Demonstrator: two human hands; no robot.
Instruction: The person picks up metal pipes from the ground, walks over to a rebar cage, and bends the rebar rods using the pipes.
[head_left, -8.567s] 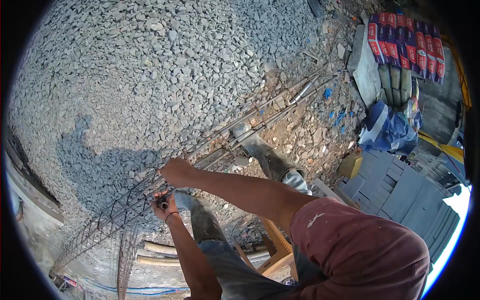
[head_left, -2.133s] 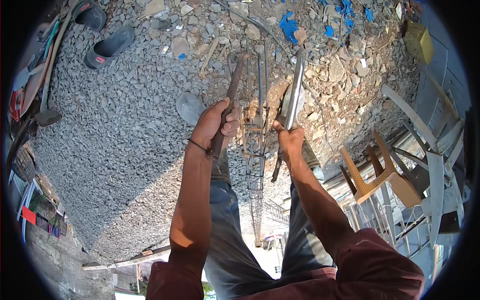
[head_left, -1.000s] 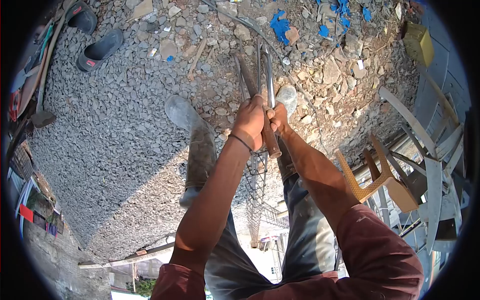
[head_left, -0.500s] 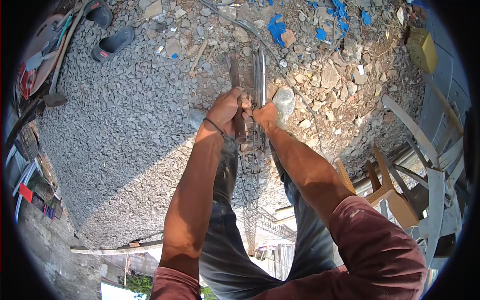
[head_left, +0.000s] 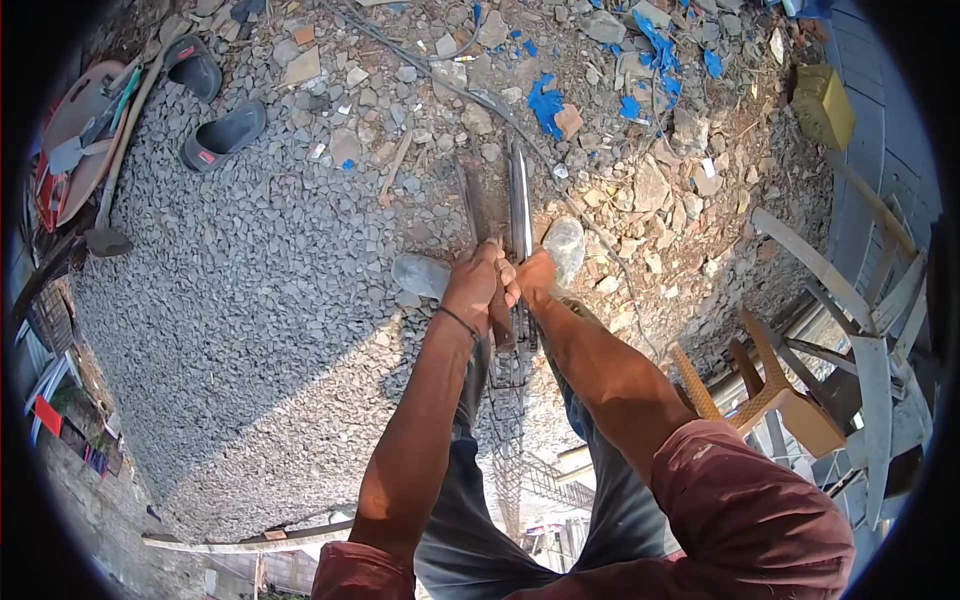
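My left hand (head_left: 478,285) is closed around a thick rusty metal pipe (head_left: 503,330), its lower end sticking out beneath my fingers. Just beside it, my right hand (head_left: 536,272) is closed at the base of a shiny straight steel bar (head_left: 521,200); my fingers partly hide the grip. A long rebar cage (head_left: 508,400) of thin rods and ties runs between my legs, under both hands. Grey-soled boots, the right one (head_left: 565,250) and the left one (head_left: 420,275), stand on either side of the bars.
Grey gravel (head_left: 270,290) spreads to the left, with rubble (head_left: 650,190) and blue scraps (head_left: 546,105) on the right. A cable (head_left: 430,70) crosses ahead. Dark clogs (head_left: 225,137), a shovel (head_left: 108,240), a yellow block (head_left: 823,108) and a tan plastic chair (head_left: 780,400) lie around.
Both hands have come closer to my body; my left hand has brought the rusty pipe down and slightly right. My right hand has slid down along the shiny bar.
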